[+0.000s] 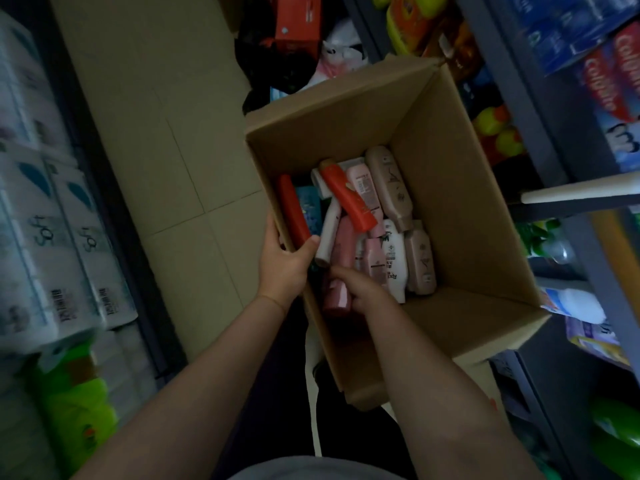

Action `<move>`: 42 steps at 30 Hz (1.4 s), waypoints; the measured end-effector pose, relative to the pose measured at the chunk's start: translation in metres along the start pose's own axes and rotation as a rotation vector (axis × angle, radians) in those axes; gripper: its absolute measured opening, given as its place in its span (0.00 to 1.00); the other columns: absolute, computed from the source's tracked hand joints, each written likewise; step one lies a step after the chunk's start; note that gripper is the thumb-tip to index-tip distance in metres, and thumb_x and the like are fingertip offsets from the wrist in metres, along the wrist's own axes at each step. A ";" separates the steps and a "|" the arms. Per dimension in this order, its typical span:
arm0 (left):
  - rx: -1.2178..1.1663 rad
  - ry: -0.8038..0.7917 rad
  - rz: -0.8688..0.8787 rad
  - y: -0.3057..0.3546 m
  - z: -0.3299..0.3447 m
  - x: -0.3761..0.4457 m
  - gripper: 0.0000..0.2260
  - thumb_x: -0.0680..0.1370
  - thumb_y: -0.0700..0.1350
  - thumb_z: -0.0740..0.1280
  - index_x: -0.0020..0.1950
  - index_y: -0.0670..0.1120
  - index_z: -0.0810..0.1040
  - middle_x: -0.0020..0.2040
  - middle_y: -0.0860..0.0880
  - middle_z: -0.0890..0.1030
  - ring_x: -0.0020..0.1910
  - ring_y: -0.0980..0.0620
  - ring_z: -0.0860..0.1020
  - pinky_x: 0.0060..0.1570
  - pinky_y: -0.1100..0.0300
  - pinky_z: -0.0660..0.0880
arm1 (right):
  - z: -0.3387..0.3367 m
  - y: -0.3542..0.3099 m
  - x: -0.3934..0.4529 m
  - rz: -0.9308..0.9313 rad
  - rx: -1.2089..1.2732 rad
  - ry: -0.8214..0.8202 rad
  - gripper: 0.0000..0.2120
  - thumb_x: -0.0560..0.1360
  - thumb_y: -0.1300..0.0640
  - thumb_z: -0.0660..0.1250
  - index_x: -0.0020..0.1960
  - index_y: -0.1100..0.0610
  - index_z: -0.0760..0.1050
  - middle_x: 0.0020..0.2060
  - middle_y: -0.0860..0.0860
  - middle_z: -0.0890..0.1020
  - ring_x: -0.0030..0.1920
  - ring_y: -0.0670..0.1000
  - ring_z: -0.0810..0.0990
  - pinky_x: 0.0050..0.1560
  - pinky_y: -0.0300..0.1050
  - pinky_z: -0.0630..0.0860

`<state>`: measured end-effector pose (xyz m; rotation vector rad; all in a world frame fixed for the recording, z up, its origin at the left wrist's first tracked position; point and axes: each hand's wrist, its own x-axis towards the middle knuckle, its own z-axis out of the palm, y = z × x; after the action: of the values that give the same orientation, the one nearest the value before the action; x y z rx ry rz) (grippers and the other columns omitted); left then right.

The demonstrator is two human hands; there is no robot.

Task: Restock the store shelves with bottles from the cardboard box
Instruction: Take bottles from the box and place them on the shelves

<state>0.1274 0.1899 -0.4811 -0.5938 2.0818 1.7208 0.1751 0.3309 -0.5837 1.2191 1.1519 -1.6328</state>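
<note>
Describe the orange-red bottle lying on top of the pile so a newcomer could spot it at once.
Start at the open cardboard box on the floor between the shelves. Among the bottles heaped in its bottom, look just left of the pale pink bottle. The orange-red bottle lies diagonally on top of the others, with a gold cap, the only bright orange-red one with its whole length in view.

Dim light throughout, narrow aisle. Floor of pale beige tiles with thin dark joints, running ahead and to the left of the hands. Far left of the hands: dark rack holding white tissue packs, green packages below them. Right of the hands: grey metal shelving stocked with toothpaste cartons, yellow-orange items and green bottles. Beyond the hands, at the aisle's far end: red carton, dark bags, blurred.
</note>
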 end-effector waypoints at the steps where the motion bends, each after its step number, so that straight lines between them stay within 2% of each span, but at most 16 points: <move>1: 0.007 0.000 -0.009 0.002 0.002 0.000 0.31 0.76 0.41 0.74 0.76 0.49 0.65 0.62 0.53 0.80 0.59 0.59 0.80 0.60 0.60 0.78 | -0.002 -0.006 -0.022 -0.031 -0.015 -0.008 0.22 0.69 0.60 0.71 0.63 0.62 0.74 0.47 0.60 0.83 0.49 0.61 0.82 0.53 0.57 0.80; 5: -0.004 0.050 -0.144 0.023 0.007 -0.011 0.30 0.75 0.49 0.76 0.73 0.47 0.68 0.61 0.52 0.79 0.53 0.58 0.79 0.52 0.67 0.77 | -0.020 -0.026 -0.114 -0.169 -0.139 0.004 0.22 0.70 0.53 0.72 0.62 0.54 0.70 0.52 0.58 0.81 0.50 0.57 0.82 0.49 0.52 0.80; 7: 0.194 0.172 -0.175 0.040 0.013 -0.025 0.40 0.69 0.63 0.76 0.73 0.44 0.67 0.67 0.43 0.75 0.64 0.46 0.75 0.65 0.53 0.73 | -0.034 -0.033 -0.158 -0.281 -0.087 -0.009 0.27 0.69 0.47 0.74 0.64 0.50 0.71 0.55 0.56 0.81 0.53 0.57 0.82 0.52 0.52 0.80; 9: 0.295 0.226 -0.039 0.071 0.028 -0.051 0.34 0.73 0.57 0.75 0.72 0.41 0.69 0.68 0.39 0.72 0.69 0.40 0.70 0.71 0.47 0.66 | -0.049 -0.037 -0.203 -0.436 -0.015 0.052 0.21 0.70 0.48 0.74 0.61 0.48 0.74 0.53 0.55 0.83 0.51 0.55 0.83 0.51 0.51 0.81; 10: 0.250 0.157 0.046 0.091 0.039 -0.068 0.26 0.75 0.52 0.73 0.69 0.42 0.74 0.65 0.41 0.75 0.66 0.42 0.72 0.70 0.48 0.68 | -0.056 -0.039 -0.225 -0.527 0.014 0.102 0.17 0.72 0.50 0.74 0.59 0.48 0.75 0.52 0.54 0.83 0.50 0.54 0.84 0.51 0.50 0.81; 12: 0.103 -0.188 0.076 0.134 0.069 -0.110 0.09 0.79 0.48 0.69 0.57 0.47 0.80 0.54 0.46 0.81 0.56 0.48 0.79 0.60 0.52 0.76 | -0.069 -0.041 -0.270 -0.686 0.016 0.229 0.20 0.70 0.49 0.74 0.60 0.49 0.75 0.52 0.51 0.83 0.51 0.50 0.83 0.52 0.47 0.80; 14: 0.038 -0.500 0.090 0.168 0.100 -0.146 0.04 0.80 0.48 0.68 0.54 0.50 0.79 0.50 0.47 0.82 0.48 0.50 0.81 0.48 0.54 0.79 | -0.086 -0.042 -0.313 -0.812 -0.039 0.371 0.26 0.66 0.42 0.73 0.62 0.48 0.74 0.53 0.48 0.82 0.51 0.47 0.82 0.51 0.44 0.79; 16: 0.076 -0.609 0.213 0.196 0.128 -0.175 0.06 0.78 0.45 0.71 0.54 0.50 0.77 0.48 0.46 0.81 0.44 0.51 0.80 0.42 0.58 0.78 | -0.110 -0.038 -0.352 -0.939 -0.033 0.444 0.26 0.67 0.40 0.73 0.61 0.47 0.72 0.54 0.46 0.81 0.53 0.46 0.82 0.51 0.41 0.78; 19: 0.110 -0.768 0.312 0.233 0.165 -0.218 0.13 0.73 0.43 0.76 0.55 0.47 0.77 0.51 0.43 0.83 0.48 0.48 0.82 0.49 0.53 0.79 | -0.151 -0.022 -0.409 -1.121 -0.050 0.500 0.18 0.76 0.50 0.71 0.62 0.44 0.70 0.55 0.42 0.80 0.53 0.41 0.81 0.46 0.30 0.75; 21: 0.140 -0.852 0.398 0.250 0.187 -0.245 0.14 0.74 0.40 0.76 0.57 0.44 0.77 0.51 0.44 0.84 0.49 0.52 0.83 0.50 0.57 0.80 | -0.177 -0.009 -0.441 -1.197 -0.050 0.530 0.18 0.77 0.53 0.71 0.62 0.42 0.70 0.54 0.40 0.80 0.52 0.36 0.80 0.49 0.32 0.76; 24: 0.181 -0.982 0.574 0.270 0.212 -0.285 0.16 0.74 0.33 0.74 0.60 0.43 0.78 0.53 0.46 0.84 0.50 0.55 0.82 0.51 0.59 0.80 | -0.211 0.012 -0.477 -1.281 -0.021 0.676 0.22 0.72 0.56 0.75 0.63 0.45 0.73 0.54 0.43 0.82 0.53 0.42 0.81 0.53 0.45 0.80; 28: 0.236 -1.076 0.819 0.292 0.242 -0.327 0.24 0.72 0.33 0.76 0.65 0.45 0.77 0.58 0.48 0.84 0.56 0.52 0.83 0.55 0.60 0.79 | -0.243 0.033 -0.517 -1.413 0.031 0.966 0.24 0.68 0.60 0.77 0.61 0.49 0.75 0.49 0.44 0.82 0.49 0.44 0.80 0.49 0.39 0.77; 32: 0.229 -1.137 0.966 0.300 0.274 -0.352 0.26 0.72 0.33 0.75 0.68 0.49 0.76 0.62 0.53 0.82 0.61 0.58 0.80 0.59 0.65 0.75 | -0.267 0.041 -0.527 -1.465 -0.008 1.283 0.27 0.70 0.59 0.74 0.67 0.49 0.71 0.49 0.40 0.76 0.52 0.45 0.71 0.49 0.29 0.68; 35: 0.264 -1.129 0.973 0.292 0.300 -0.351 0.25 0.74 0.37 0.75 0.69 0.47 0.76 0.62 0.54 0.82 0.62 0.58 0.79 0.64 0.57 0.76 | -0.290 0.042 -0.519 -1.391 -0.075 1.410 0.28 0.72 0.57 0.74 0.70 0.49 0.69 0.54 0.46 0.77 0.54 0.47 0.68 0.49 0.38 0.68; 38: 0.349 -1.140 0.938 0.284 0.326 -0.347 0.25 0.76 0.41 0.74 0.73 0.48 0.73 0.65 0.52 0.80 0.64 0.55 0.78 0.67 0.50 0.74 | -0.313 0.038 -0.505 -1.305 -0.084 1.438 0.28 0.72 0.55 0.73 0.70 0.51 0.69 0.56 0.51 0.78 0.55 0.53 0.73 0.50 0.50 0.74; 42: 0.366 -1.192 0.810 0.280 0.355 -0.351 0.27 0.76 0.52 0.71 0.75 0.57 0.69 0.65 0.55 0.79 0.63 0.53 0.79 0.64 0.46 0.77 | -0.330 0.028 -0.504 -1.263 0.052 1.360 0.26 0.74 0.54 0.71 0.70 0.53 0.67 0.55 0.51 0.79 0.51 0.50 0.79 0.44 0.42 0.79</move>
<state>0.2778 0.6140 -0.1275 1.2452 1.6134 1.3224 0.4073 0.6715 -0.1439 1.8295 3.2069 -1.4008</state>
